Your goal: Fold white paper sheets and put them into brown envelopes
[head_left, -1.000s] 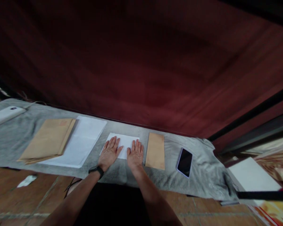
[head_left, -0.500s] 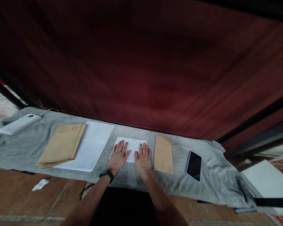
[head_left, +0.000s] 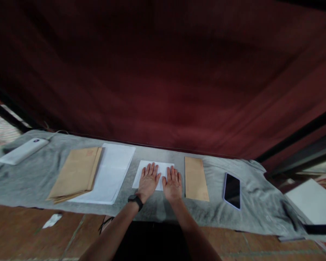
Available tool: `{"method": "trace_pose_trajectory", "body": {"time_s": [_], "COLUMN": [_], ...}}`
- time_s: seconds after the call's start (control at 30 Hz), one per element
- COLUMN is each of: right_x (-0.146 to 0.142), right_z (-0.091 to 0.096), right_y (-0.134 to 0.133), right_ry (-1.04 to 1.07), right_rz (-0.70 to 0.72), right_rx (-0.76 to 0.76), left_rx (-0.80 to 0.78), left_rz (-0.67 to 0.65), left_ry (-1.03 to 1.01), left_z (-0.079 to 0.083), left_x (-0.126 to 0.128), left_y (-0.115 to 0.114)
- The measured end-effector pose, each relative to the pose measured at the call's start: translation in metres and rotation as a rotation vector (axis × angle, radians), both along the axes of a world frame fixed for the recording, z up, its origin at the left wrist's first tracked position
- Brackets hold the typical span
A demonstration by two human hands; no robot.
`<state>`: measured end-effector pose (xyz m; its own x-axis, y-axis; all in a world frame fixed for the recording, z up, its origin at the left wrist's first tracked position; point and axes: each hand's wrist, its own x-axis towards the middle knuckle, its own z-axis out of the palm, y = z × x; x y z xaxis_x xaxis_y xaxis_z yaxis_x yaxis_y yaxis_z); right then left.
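Both my hands lie flat, fingers stretched out, on a small folded white sheet [head_left: 142, 171] that rests on a grey cloth [head_left: 29, 177]. My left hand [head_left: 148, 182], with a black band at the wrist, covers the sheet's middle. My right hand [head_left: 172, 184] presses its right part. A narrow brown envelope [head_left: 196, 178] lies just right of my right hand. To the left sits a stack of white paper [head_left: 111, 172], partly under a pile of brown envelopes [head_left: 76, 174].
A dark phone [head_left: 232, 190] lies face up on the cloth, right of the narrow envelope. A white power bank [head_left: 23, 150] with a cable sits far left. A dark red curtain [head_left: 163, 79] hangs behind. A white board [head_left: 313, 201] is at the right edge; a paper scrap [head_left: 52, 220] lies on the tiled floor.
The view has shifted, so everything sits further right in the picture. My hands stay flat on the white sheet in the same place.
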<state>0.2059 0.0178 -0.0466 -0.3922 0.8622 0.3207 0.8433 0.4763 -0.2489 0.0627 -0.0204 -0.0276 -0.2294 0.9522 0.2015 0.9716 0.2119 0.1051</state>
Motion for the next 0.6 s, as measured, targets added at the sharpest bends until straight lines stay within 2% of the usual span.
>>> {"method": "trace_pose_trajectory", "body": {"time_s": [0.13, 0.33, 0.43, 0.6], "right_x": [0.000, 0.002, 0.002, -0.009], "right_z": [0.002, 0.002, 0.001, 0.007], "right_y": [0.000, -0.001, -0.001, 0.003], "right_ry": [-0.023, -0.043, -0.050, -0.034], "right_rz": [-0.003, 0.007, 0.006, -0.036], "right_rx": [0.002, 0.029, 0.019, -0.022], "left_rx": [0.013, 0.069, 0.083, 0.086], "left_rz": [-0.058, 0.057, 0.067, 0.071], "left_ry": [-0.014, -0.013, -0.015, 0.014], "left_z": [0.003, -0.003, -0.006, -0.006], "left_x": [-0.010, -0.037, -0.040, -0.037], "left_y": [0.006, -0.020, -0.028, -0.028]}}
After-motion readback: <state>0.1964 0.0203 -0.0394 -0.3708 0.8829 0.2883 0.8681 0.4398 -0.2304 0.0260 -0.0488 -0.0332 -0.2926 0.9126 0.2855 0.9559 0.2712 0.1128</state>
